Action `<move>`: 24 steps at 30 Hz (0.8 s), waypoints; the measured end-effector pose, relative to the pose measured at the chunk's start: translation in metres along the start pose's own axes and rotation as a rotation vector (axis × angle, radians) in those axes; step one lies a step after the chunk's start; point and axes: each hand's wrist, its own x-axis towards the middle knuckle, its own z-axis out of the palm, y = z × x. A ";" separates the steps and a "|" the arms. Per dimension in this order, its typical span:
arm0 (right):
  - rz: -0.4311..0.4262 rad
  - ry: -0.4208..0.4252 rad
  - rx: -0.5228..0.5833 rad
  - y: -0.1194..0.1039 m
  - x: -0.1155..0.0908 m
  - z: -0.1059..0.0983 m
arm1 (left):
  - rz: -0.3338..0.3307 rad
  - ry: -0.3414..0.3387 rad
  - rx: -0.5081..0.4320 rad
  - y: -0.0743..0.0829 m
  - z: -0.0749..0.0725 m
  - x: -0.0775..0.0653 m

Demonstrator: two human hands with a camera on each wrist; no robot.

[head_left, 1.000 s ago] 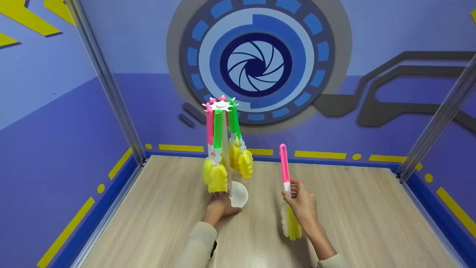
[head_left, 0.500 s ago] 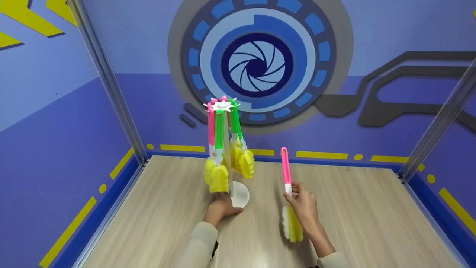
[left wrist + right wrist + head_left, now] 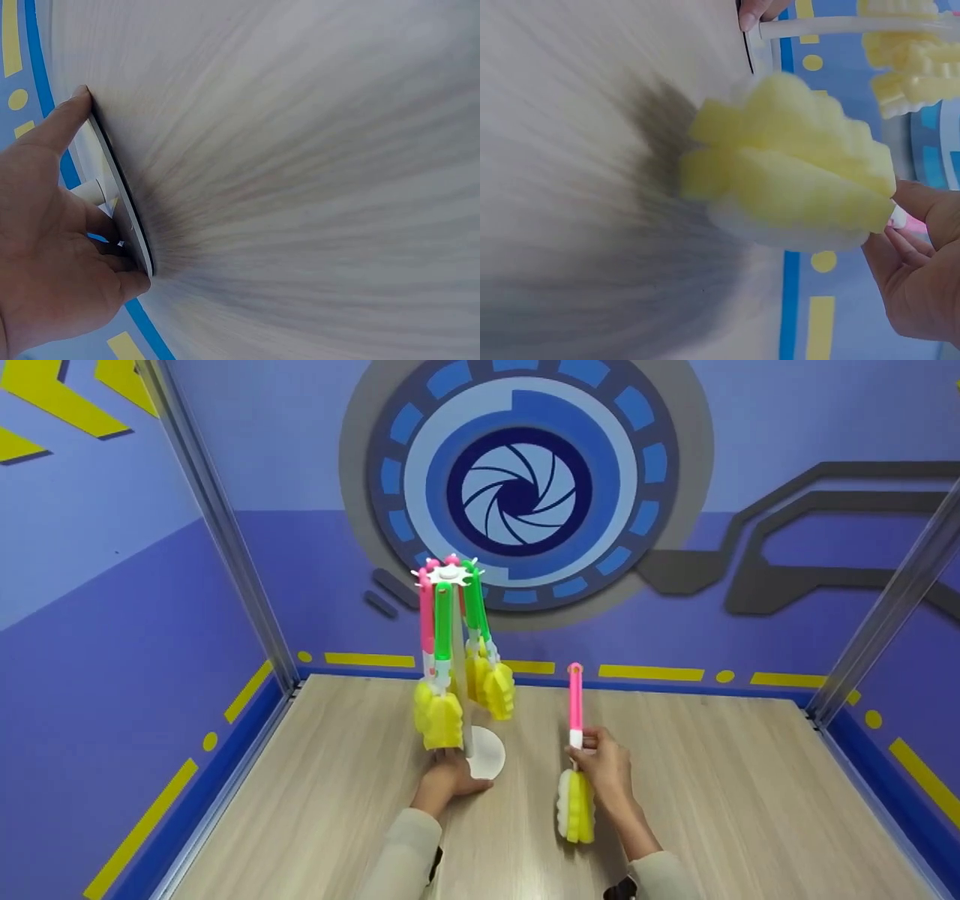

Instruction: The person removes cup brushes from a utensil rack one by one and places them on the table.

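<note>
A white stand point(image 3: 491, 752) with a round base and a hooked, star-shaped top rises left of the middle. Several sponge brushes hang from it, among them a green-handled one point(image 3: 443, 622) and a pink-handled one point(image 3: 427, 619), their yellow heads downward. My left hand point(image 3: 448, 784) holds the base by its rim; in the left wrist view, thumb and fingers span the disc's edge. To the right, my right hand point(image 3: 609, 769) pinches another sponge brush point(image 3: 576, 806) at its white neck. Its pink handle points up, and its yellow-and-white head point(image 3: 787, 169) hangs close over the table.
The wood-grain table point(image 3: 720, 802) carries the stand. Blue printed panels point(image 3: 300, 570) enclose it at the back and both sides. Metal posts point(image 3: 217, 525) stand at the far corners.
My right hand has shifted slightly left, and the brush's head has swung left so it hangs more upright, its handle top a little lower. My left hand stays on the base.
</note>
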 end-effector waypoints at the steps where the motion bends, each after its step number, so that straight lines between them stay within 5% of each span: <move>1: 0.004 -0.001 0.006 0.000 0.001 0.001 | 0.001 -0.005 -0.009 0.000 0.000 0.000; 24: 0.095 -0.062 0.080 0.010 0.008 0.029 | -0.001 -0.002 0.005 -0.001 0.000 0.004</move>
